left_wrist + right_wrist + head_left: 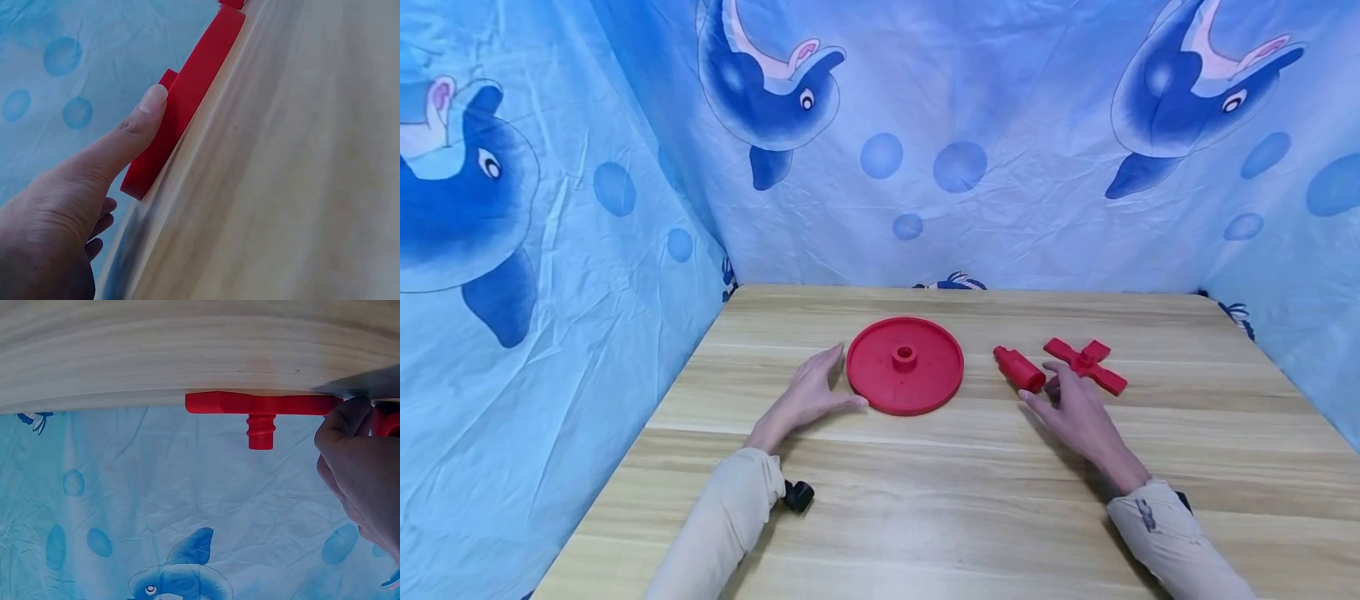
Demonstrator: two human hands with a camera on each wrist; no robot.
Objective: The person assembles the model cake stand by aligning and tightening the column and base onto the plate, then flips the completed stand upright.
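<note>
A round red disc with a raised rim and a hollow central hub lies flat on the table. My left hand is at its left side, thumb and fingers spread; the thumb overlaps the disc's edge in the left wrist view. A red cylinder with a narrow stepped neck lies on its side, neck pointing away and left. Around its near end, my right hand has thumb and index finger apart; firm contact cannot be made out. Just beyond is a red cross-shaped piece with a ridged stub.
The wood-grain table carries these pieces toward its far half. A blue dolphin-print cloth hangs behind and along both sides. A small black device is strapped at the left wrist.
</note>
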